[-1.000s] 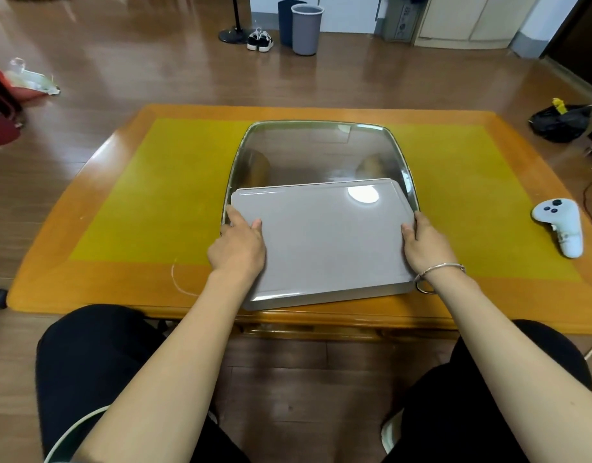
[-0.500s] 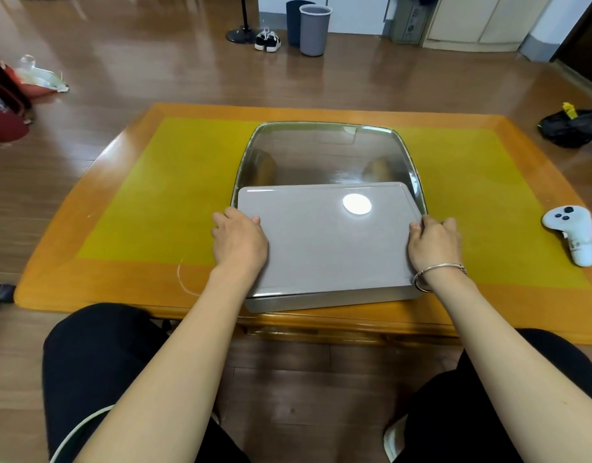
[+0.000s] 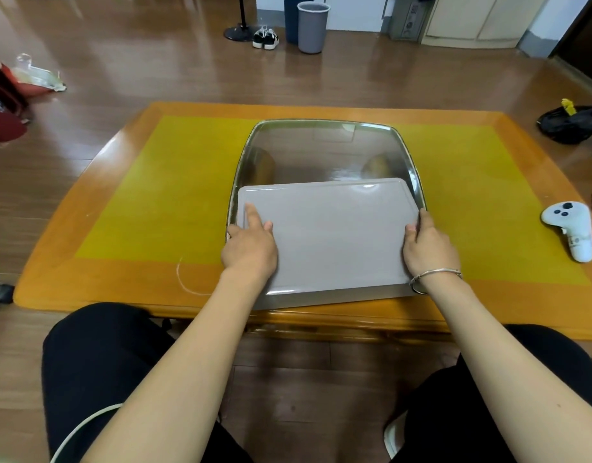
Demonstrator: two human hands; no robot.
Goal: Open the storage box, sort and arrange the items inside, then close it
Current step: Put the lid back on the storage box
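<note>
A grey storage box [image 3: 321,300] stands at the near edge of the table, its flat grey lid [image 3: 338,235] on top. My left hand [image 3: 251,248] holds the lid's left edge, with the index finger stretched out on the lid and the other fingers curled over the side. Across from it, my right hand [image 3: 428,245], with a silver bangle on the wrist, grips the lid's right edge, thumb on top. The inside of the box is hidden.
The box sits on a wooden table [image 3: 121,285] with a yellow mat [image 3: 171,182] and a glass centre panel [image 3: 321,152]. A white controller [image 3: 570,228] lies at the right. Two bins [image 3: 313,26], shoes [image 3: 265,38] and a black bag [image 3: 570,123] are on the floor beyond.
The lid has settled flatter on the box between my hands. My left index finger has stretched out onto the lid's top. The ceiling light's reflection slid to the lid's far edge.
</note>
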